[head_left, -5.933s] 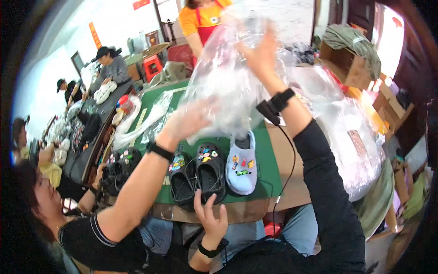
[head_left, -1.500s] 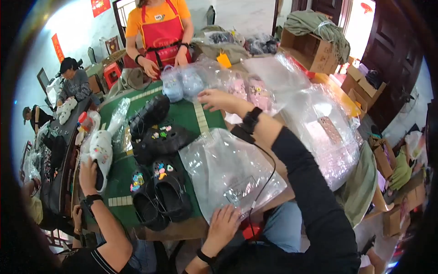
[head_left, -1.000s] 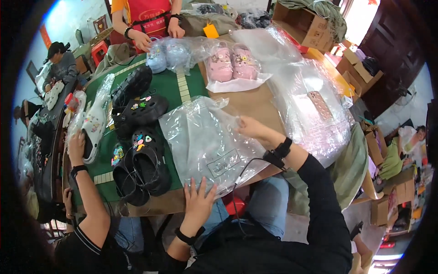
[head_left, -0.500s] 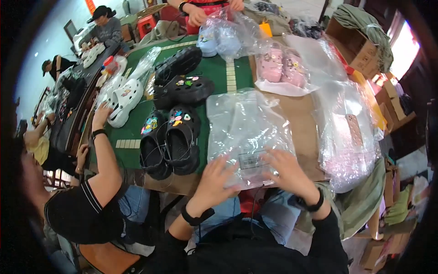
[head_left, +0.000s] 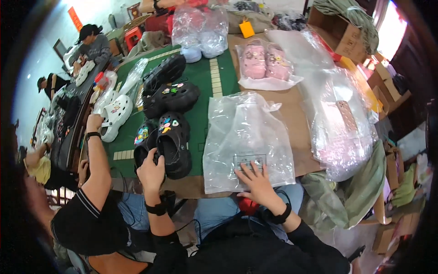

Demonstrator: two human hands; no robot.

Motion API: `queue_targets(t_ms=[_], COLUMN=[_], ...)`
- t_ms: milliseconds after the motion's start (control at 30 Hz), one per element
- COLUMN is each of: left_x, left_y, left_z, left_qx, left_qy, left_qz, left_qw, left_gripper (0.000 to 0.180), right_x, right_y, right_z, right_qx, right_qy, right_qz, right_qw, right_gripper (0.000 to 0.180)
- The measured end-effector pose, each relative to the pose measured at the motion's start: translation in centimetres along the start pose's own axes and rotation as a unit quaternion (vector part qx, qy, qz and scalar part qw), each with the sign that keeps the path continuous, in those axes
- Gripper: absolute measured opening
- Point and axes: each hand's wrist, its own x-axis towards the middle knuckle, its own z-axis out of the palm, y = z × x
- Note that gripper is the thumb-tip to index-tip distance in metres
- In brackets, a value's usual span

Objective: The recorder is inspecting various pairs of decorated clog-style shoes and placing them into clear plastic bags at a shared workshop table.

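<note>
A: Going left to right, what's new?

B: A co-worker's hand [head_left: 95,121] is at a white clog [head_left: 119,111]. Next, the left hand [head_left: 151,173] has left the clear bag [head_left: 246,121] for the nearest black clogs [head_left: 175,145]. Its fingers curl at a heel; whether they have closed on it is hidden.

A: And the right hand [head_left: 258,186]?

B: Still at the bag, spread flat, fingertips over the printed frame. The hands are apart, so one alone now steadies the bag while the other is at the shoes.

A: Where do those lie?

B: The clogs stand side by side on the green tabletop [head_left: 196,96], toes away; the bag lies flat just right of them, at the near edge.

A: Any writing?

B: A wall strip [head_left: 74,18] far left, the bag's dark boxed print, then marks on a cardboard box [head_left: 349,42]. I can't read any reliably.
</note>
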Motion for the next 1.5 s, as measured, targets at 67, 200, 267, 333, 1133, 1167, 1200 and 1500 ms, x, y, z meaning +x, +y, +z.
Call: queue_targets(t_ms=[67, 200, 267, 333, 1133, 1167, 1200, 1500], left_x=[0.9, 2.9, 3.0, 2.7, -6.5, -6.1, -5.7, -12.9], left_y=[-0.2, -0.2, -0.3, -0.5, 13.0, 13.9, 14.6, 18.3], left_z=[-0.4, -0.6, -0.1, 0.4, 3.3, 4.9, 6.1, -3.9], left_qx=[0.01, 0.013, 0.016, 0.023, -0.258, -0.232, -0.18, -0.318], left_qy=[0.022, -0.011, -0.01, -0.001, -0.025, 0.002, -0.002, 0.082], left_qz=[0.038, 0.062, 0.11, 0.102, 0.21, 0.255, 0.251, 0.57], left_qw=[0.999, 0.998, 0.994, 0.995, 0.943, 0.939, 0.951, 0.753], left_gripper=[0.046, 0.041, 0.037, 0.032, 0.024, 0.026, 0.027, 0.025], right_x=[-0.2, -0.2, -0.1, 0.3, 1.8, 0.9, 0.4, -1.0], right_y=[0.3, 1.5, 1.9, 2.1, -0.9, -1.7, -2.0, -1.8], right_z=[0.5, 0.8, 0.6, 0.4, -1.9, -2.1, -2.6, -4.7], right_qx=[-0.058, -0.01, 0.007, 0.026, -0.001, -0.014, 0.006, 0.124], right_qy=[-0.004, 0.022, 0.04, 0.039, -0.15, 0.02, 0.041, 0.206], right_qz=[-0.041, -0.083, -0.089, -0.111, -0.073, -0.114, -0.128, -0.044], right_qw=[0.997, 0.996, 0.995, 0.993, 0.986, 0.993, 0.991, 0.97], right_gripper=[0.075, 0.058, 0.053, 0.053, 0.064, 0.059, 0.059, 0.036])
